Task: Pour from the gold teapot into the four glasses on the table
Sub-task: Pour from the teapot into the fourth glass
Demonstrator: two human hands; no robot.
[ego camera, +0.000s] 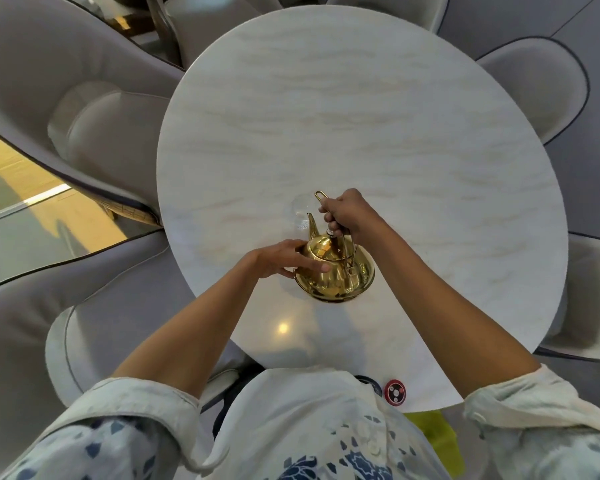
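Gold and shiny, the teapot [333, 271] is the obvious centre of the head view, tipped forward over the near part of a round, pale marble-look table [361, 116]. Its spout points away from the person, right at a clear glass [300, 211] that stands on the table just beyond it. The spout tip sits over the glass's rim or close to it; I can't make out any stream of liquid, the glass is too see-through and blurry for that. Only this one glass is visible to me.

The right hand [349, 214] is closed in a fist around the top of the pot's thin wire handle, which loops up above the lid, so the pot's weight hangs from that grip. The left hand [284, 258] is flat-ish against the pot's left side, fingers stretched across the lid and shoulder with the fingertips pressing on the metal, not curled around anything. Both forearms are bare, with pale rolled-up sleeves showing at the bottom of the picture, and a white shirt with a blue print.

At the near edge of the table, close to the person's body, there's a small round red-and-black disc [395, 392] with another dark one half hidden next to it. Grey upholstered chairs [111, 140] with dark piping ring the table on the left and right. A bright spot of light reflects off the tabletop just below the teapot.
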